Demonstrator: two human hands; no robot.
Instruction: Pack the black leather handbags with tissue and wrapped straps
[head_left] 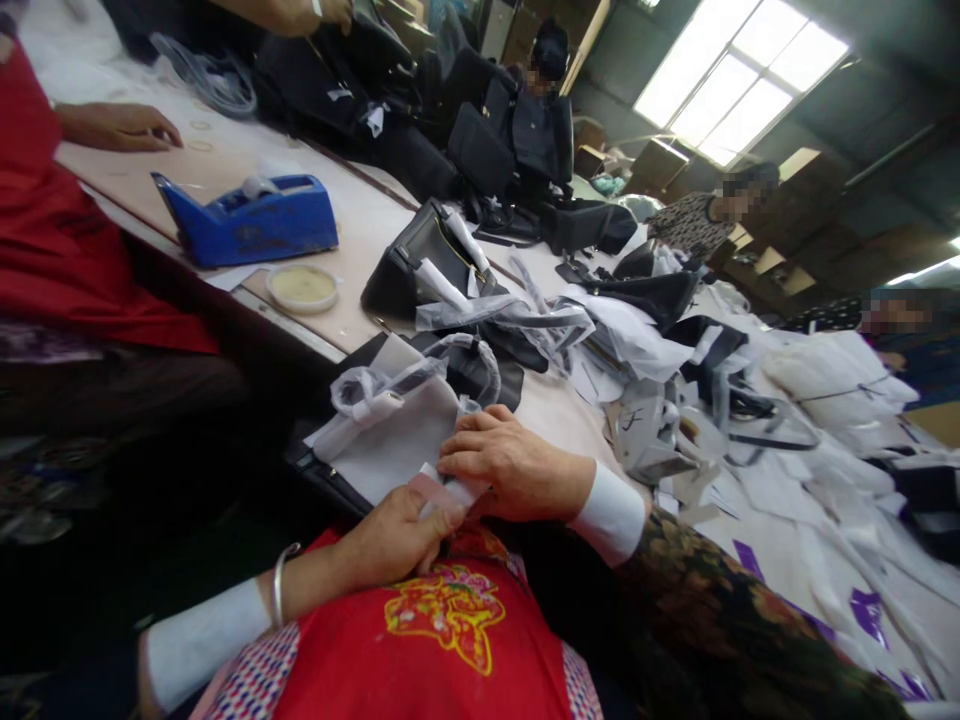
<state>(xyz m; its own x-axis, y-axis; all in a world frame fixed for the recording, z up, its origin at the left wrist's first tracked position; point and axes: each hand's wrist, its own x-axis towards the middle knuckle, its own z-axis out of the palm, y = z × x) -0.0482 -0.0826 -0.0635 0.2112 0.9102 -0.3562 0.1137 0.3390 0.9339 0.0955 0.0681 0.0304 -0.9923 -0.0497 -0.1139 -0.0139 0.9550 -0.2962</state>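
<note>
My left hand (397, 540) pinches a small pale paper strip (442, 492) at the near edge of the table, fingers closed on it. My right hand (510, 465) lies over the same strip, fingers curled and pressing it from above. Both hands rest against a black handbag (420, 425) covered by white wrapping paper, its handle wrapped in clear plastic (375, 390). A metal bangle sits on my left wrist.
A blue tape dispenser (251, 218) and a round dish (303, 288) stand to the left. Another black handbag (427, 265), straps, paper and plastic litter the table (360, 220). A person in red sits at left, a hand (120, 125) on the table; others work farther back.
</note>
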